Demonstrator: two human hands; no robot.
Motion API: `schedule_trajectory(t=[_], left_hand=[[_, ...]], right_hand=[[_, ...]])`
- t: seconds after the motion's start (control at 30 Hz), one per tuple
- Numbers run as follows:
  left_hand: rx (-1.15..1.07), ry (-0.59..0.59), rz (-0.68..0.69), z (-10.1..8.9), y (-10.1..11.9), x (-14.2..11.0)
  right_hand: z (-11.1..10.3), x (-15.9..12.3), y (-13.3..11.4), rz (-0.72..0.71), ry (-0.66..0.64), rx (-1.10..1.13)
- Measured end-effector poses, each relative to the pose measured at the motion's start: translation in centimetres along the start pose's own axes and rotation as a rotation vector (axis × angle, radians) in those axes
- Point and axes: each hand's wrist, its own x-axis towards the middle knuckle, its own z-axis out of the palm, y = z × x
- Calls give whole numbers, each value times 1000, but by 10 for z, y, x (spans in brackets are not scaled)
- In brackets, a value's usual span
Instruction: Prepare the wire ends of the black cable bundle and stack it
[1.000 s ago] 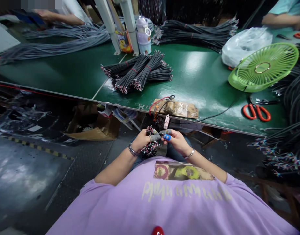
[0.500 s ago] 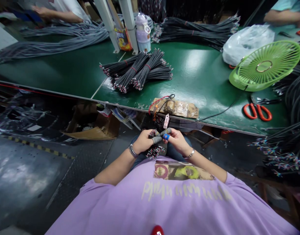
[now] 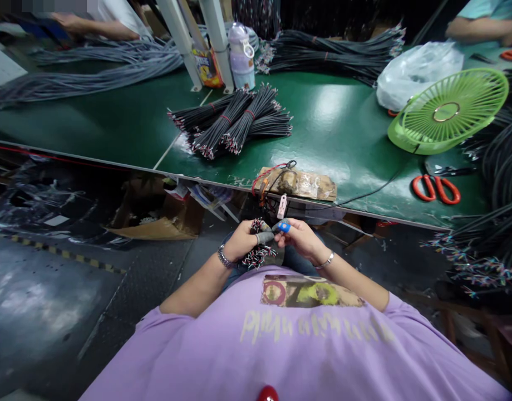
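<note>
My left hand [image 3: 244, 240] is wrapped round a bundle of cables [image 3: 258, 257], in front of my lap just below the bench edge. Red, white and black wire ends stick out above and below its fingers. Grey covers sit on some fingertips. Close against it, my right hand [image 3: 300, 238] is closed in a pinch at the bundle's side, with a blue band on one finger. What lies between those fingertips is too small to make out. On the green bench [image 3: 343, 111], several tied bundles of black cables [image 3: 239, 120] lie in a crossed pile.
A taped board with wires [image 3: 310, 185] sits at the bench edge, a pink tag-like piece [image 3: 282, 206] hanging beside it. To the right are red-handled scissors [image 3: 435, 189], a green fan [image 3: 448, 111] and a plastic bag [image 3: 418, 72]. A lilac bottle [image 3: 241, 58] stands behind. Other people's arms show beyond.
My right hand has turned slightly, and its fingertips have shifted a little at the bundle. My left hand keeps its grip, with more wire ends showing. The view has moved slightly.
</note>
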Motion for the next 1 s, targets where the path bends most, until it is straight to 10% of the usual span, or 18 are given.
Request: schedule_trajectory(t=[1.0], left_hand=[[-124, -38, -117, -1, 2, 0]], right_hand=[[-7, -5, 10, -191, -158, -36]])
